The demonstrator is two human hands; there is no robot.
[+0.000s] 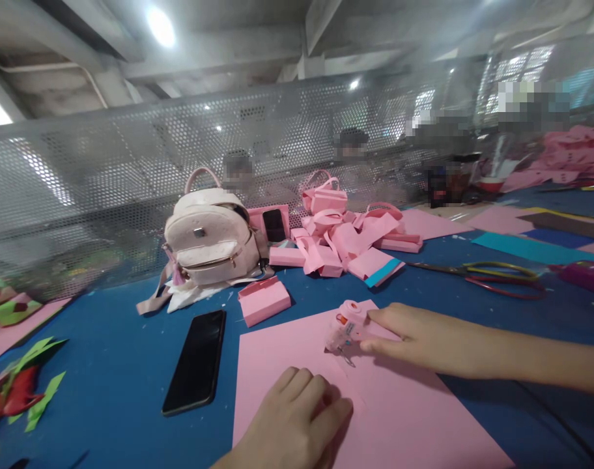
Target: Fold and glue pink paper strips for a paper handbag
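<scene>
A large pink sheet of paper (pixel 399 417) lies on the blue table in front of me. My left hand (pixel 297 417) rests on it, palm down with the fingers curled in; whatever may be under them is hidden. Thumb and finger of my right hand (pixel 399 335) pinch a small pink plastic gadget (pixel 344 327), partly see-through, with an orange-red spot and a small ring. It is at the sheet's far part, and its exact kind cannot be made out. Just beyond the sheet sits a small folded pink paper box (pixel 264 301).
A black phone (pixel 197 361) lies left of the sheet. A white backpack (pixel 212 234) and a heap of pink paper pieces (pixel 336 234) stand before a perforated metal screen (pixel 131 169). Scissors (pixel 487 273) lie right, red-handled scissors (pixel 23 391) left. Other people are beyond the screen.
</scene>
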